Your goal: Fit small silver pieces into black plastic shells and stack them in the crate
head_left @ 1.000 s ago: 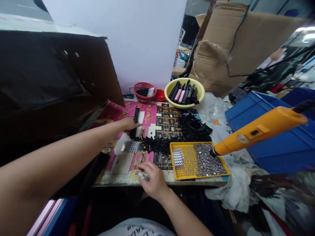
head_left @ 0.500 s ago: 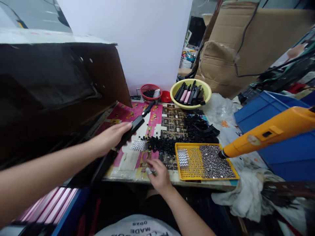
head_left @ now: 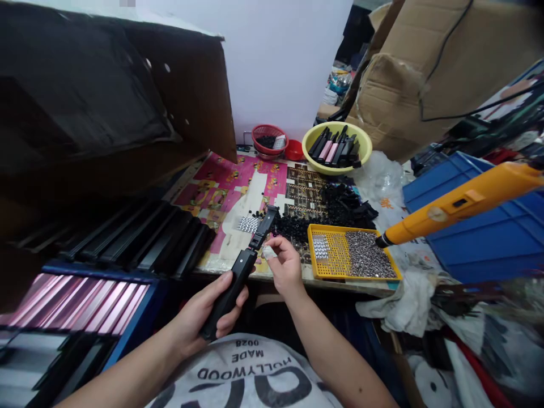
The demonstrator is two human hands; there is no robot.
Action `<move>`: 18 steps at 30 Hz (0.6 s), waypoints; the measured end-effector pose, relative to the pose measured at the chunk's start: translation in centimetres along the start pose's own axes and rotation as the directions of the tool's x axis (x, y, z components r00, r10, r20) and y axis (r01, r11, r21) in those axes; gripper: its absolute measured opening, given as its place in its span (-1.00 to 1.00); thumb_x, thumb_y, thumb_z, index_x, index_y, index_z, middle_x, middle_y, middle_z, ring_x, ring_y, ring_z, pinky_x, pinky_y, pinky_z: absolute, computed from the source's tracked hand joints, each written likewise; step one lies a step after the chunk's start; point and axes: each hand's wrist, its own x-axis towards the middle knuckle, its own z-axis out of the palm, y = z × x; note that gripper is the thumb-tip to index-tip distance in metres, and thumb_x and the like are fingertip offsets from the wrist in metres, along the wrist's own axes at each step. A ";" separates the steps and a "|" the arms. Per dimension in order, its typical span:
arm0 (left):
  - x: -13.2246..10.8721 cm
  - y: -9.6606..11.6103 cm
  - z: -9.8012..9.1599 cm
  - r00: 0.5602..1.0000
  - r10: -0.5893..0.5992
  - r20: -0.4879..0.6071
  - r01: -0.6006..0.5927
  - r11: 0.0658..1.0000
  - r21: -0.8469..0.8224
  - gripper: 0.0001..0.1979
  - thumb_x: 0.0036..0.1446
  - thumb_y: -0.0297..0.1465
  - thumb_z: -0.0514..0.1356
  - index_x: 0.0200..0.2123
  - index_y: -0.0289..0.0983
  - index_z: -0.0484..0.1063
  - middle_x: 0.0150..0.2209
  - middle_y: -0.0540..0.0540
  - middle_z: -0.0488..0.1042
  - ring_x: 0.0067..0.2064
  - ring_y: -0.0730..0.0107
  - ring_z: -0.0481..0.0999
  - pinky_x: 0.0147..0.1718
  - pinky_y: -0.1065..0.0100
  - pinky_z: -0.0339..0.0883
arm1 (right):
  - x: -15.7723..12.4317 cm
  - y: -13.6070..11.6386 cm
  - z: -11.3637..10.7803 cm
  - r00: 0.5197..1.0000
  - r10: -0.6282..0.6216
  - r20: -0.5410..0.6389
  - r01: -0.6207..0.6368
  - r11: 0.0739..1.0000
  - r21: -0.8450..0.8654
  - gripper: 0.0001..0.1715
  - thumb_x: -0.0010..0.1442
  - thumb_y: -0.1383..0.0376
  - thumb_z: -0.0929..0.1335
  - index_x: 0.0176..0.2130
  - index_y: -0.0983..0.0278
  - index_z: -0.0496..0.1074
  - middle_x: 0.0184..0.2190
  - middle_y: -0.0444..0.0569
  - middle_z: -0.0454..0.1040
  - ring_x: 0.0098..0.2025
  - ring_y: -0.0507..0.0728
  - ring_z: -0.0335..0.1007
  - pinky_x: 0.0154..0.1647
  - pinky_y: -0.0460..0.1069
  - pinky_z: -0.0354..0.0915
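The left hand (head_left: pixel 211 317) wraps its fingers fully around a long black plastic rod-shaped handle (head_left: pixel 233 286), at lower centre of the frame; the right hand (head_left: pixel 287 267) pinches a small silvery-white piece (head_left: pixel 268 251) between thumb and fingertips, beside the handle's upper end; a yellow perforated tray (head_left: pixel 352 277) lies to the right.

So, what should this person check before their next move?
Left hand gripping the black handle: ok.
Right hand pinching the small silver piece: ok.
Narrow end of the handle clear of the loose black parts: cannot tell.
Silver parts staying inside the yellow perforated tray: ok.
Tip of the orange tool clear of the tray: cannot tell.
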 end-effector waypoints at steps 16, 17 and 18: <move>-1.2 -3.3 -0.2 0.957 0.200 0.211 -0.197 0.980 -0.035 -0.69 0.19 -0.17 0.00 -0.06 -0.19 0.13 -0.54 -0.01 0.38 -0.73 0.57 0.22 -0.80 0.56 0.10 | -3.1 0.3 0.1 0.952 0.251 0.175 -0.278 0.949 0.150 -0.66 0.12 0.20 0.30 -0.07 0.15 0.30 -0.19 0.00 0.41 -0.16 0.13 0.39 -0.16 0.08 0.33; -1.2 -3.5 -0.4 0.955 0.208 0.211 -0.198 0.978 -0.070 -0.70 0.19 -0.16 0.00 -0.08 -0.18 0.14 -0.54 -0.01 0.37 -0.73 0.57 0.22 -0.80 0.56 0.11 | -3.3 0.4 0.3 0.920 0.305 0.244 -0.352 0.919 0.180 -0.63 0.14 0.19 0.28 -0.02 0.14 0.28 -0.19 0.02 0.42 -0.16 0.15 0.40 -0.16 0.10 0.34; -1.3 -3.7 -0.7 0.954 0.219 0.204 -0.203 0.975 -0.096 -0.71 0.19 -0.16 0.00 -0.10 -0.18 0.14 -0.55 0.00 0.37 -0.73 0.57 0.22 -0.80 0.55 0.12 | -3.4 0.4 0.5 0.895 0.336 0.292 -0.400 0.895 0.196 -0.62 0.15 0.18 0.27 -0.01 0.13 0.28 -0.21 0.02 0.44 -0.17 0.15 0.41 -0.17 0.10 0.35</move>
